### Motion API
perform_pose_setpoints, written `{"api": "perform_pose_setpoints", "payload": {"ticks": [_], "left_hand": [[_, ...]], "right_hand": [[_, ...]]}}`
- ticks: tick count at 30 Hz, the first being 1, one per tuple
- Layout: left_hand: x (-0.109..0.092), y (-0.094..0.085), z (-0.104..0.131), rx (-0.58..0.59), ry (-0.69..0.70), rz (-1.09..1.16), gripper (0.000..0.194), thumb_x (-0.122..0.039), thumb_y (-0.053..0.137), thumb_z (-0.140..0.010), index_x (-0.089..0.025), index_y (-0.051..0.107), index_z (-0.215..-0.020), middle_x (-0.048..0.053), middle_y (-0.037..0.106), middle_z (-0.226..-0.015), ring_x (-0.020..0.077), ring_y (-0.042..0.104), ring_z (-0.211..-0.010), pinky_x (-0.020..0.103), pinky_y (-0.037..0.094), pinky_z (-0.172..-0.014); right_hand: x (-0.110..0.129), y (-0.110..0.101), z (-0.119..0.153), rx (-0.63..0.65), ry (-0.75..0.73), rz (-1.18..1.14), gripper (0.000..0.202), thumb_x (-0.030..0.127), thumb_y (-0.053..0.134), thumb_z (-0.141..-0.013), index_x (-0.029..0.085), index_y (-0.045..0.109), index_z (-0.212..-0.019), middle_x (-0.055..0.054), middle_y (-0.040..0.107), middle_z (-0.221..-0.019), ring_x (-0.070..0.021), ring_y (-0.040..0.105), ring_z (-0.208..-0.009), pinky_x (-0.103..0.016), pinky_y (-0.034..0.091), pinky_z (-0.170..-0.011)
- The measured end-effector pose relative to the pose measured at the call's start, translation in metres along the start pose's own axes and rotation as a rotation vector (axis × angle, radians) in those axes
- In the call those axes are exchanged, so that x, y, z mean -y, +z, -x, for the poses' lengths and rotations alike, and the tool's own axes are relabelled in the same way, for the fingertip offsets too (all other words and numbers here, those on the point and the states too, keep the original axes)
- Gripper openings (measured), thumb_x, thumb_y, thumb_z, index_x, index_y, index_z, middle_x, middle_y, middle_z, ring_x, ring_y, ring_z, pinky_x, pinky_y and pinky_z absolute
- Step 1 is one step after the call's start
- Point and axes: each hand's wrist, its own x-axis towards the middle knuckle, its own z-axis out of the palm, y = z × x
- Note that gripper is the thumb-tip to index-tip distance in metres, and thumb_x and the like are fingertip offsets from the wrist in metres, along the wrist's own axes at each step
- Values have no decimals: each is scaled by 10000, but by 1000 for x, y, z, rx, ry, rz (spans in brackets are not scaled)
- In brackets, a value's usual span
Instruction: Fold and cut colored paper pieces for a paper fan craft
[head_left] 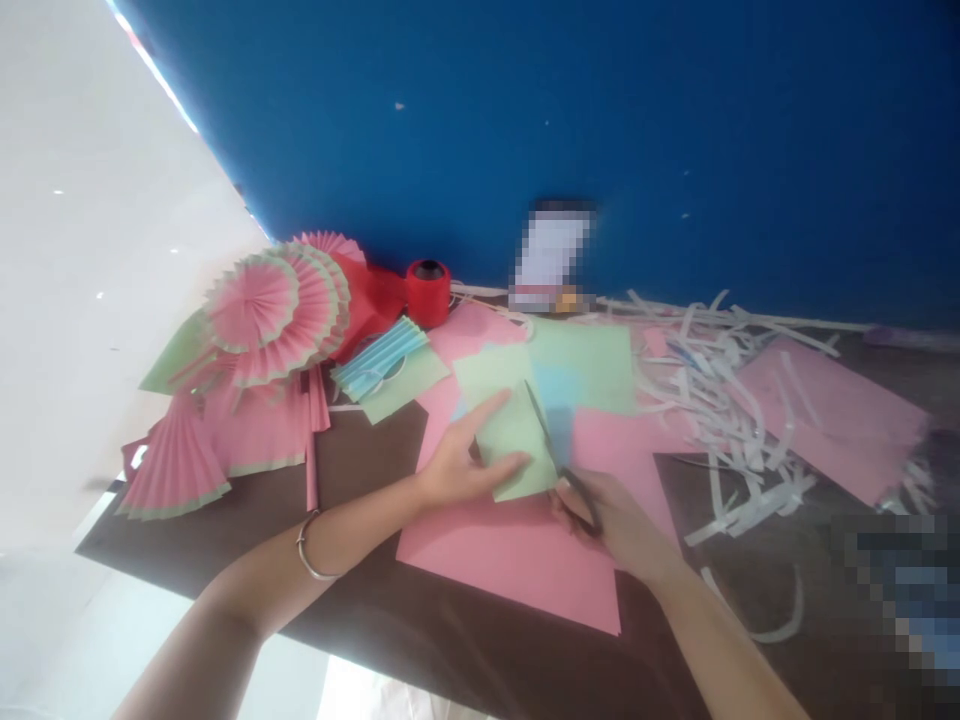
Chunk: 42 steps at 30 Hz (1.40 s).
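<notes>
My left hand (461, 455) pinches a light green paper sheet (514, 440) at its left edge, thumb on top and index finger stretched along it. My right hand (600, 520) grips a pair of dark scissors (559, 455) whose blades run along the right edge of that green sheet. Both hands hover over a large pink sheet (517, 560) lying on the dark brown table (360, 600). A thin bracelet (309, 548) circles my left wrist.
Pink-and-green pleated paper fans (270, 310) are piled at the left. A red ribbon roll (428, 290) stands by the blue wall (525, 120). A folded blue strip (379, 358), more coloured sheets (585, 365) and several white paper trimmings (720, 400) cover the right side.
</notes>
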Motion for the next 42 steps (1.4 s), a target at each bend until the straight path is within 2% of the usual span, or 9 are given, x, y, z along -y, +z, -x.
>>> {"api": "perform_pose_setpoints", "payload": {"ticks": [4,8,16,19,23,27,31,35,42], "left_hand": [[0,0,0,-3,-20,-9,709,-409,647,-739,-216,344,-1351,109,534,-1260,273,574,-1053,389,522,-832],[0,0,0,-4,-28,-18,709,-414,649,-735,-226,349,-1349,100,555,-1229,247,612,-949,372,543,-773],[0,0,1,7,-68,-15,716,-432,647,-732,-246,339,-1351,89,579,-1189,174,626,-706,312,548,-576],[-1,0,1,12,-64,-4,717,-425,651,-731,-237,344,-1350,100,542,-1248,213,633,-831,328,554,-652],[-2,-1,-1,-7,-19,9,686,-405,651,-738,-227,370,-1339,101,517,-1286,260,573,-1051,383,506,-857],[-1,-4,-7,-103,37,72,513,-358,581,-806,-227,448,-1284,86,510,-1302,243,486,-1186,397,402,-998],[2,-5,-12,-201,-30,99,415,-344,557,-826,-223,512,-1221,72,538,-1274,233,474,-1200,387,389,-1010],[3,-3,-11,-230,-71,78,413,-344,597,-797,-241,534,-1192,53,562,-1243,222,520,-1146,362,424,-978],[2,-1,-6,-111,-36,135,494,-331,600,-797,-242,454,-1260,70,543,-1248,218,555,-1090,357,464,-929]], "right_hand": [[3,0,1,7,-14,51,291,453,523,-786,197,471,-657,18,467,-593,-109,408,-541,-230,292,-478],[6,1,2,10,-36,83,343,507,543,-764,199,462,-633,23,463,-569,-105,390,-512,-232,272,-462],[0,-2,0,4,-36,89,303,452,541,-783,194,466,-644,30,460,-562,-99,387,-510,-233,263,-462],[1,-2,1,13,-49,93,286,425,526,-801,195,455,-647,32,459,-563,-97,385,-511,-234,257,-464],[6,-1,3,7,-42,89,312,420,517,-814,196,419,-620,36,443,-546,-91,371,-495,-232,227,-449],[7,1,2,15,-64,71,373,486,504,-812,192,411,-601,34,426,-533,-86,360,-478,-235,218,-431],[5,2,1,1,-79,67,421,547,475,-808,188,418,-595,34,413,-529,-84,355,-476,-234,221,-427],[5,2,3,43,-88,47,401,539,464,-817,194,423,-618,32,440,-545,-93,376,-489,-235,244,-448],[9,-2,6,79,-177,100,460,606,417,-813,188,472,-629,22,464,-532,-99,378,-464,-248,243,-453]]}}
